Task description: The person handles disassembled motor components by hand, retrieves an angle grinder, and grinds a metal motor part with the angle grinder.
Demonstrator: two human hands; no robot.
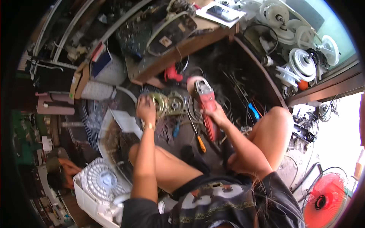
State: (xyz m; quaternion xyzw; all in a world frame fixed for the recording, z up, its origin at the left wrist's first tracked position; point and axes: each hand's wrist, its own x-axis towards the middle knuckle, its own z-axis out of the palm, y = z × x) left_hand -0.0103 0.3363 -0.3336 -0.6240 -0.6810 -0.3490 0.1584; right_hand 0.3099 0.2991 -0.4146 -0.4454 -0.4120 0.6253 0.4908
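Observation:
My right hand (216, 114) is closed around the body of a red angle grinder (206, 99), whose disc end points away from me. My left hand (145, 109) grips the left side of a round brass-coloured metal part (160, 104), perhaps a motor housing. Touching or very near that part on its right is a similar round metal piece with a hub (176, 103). The grinder's disc is a short way right of these pieces, apart from them. A screwdriver with an orange handle (201, 144) lies on the floor between my knees.
A wooden bench (182, 49) with clutter stands ahead, a phone (223, 13) on it. White plastic pulleys (302, 62) pile up at the far right. A red fan (323, 199) is at the lower right. A white washing machine part (102, 180) and another person (62, 171) are at the left.

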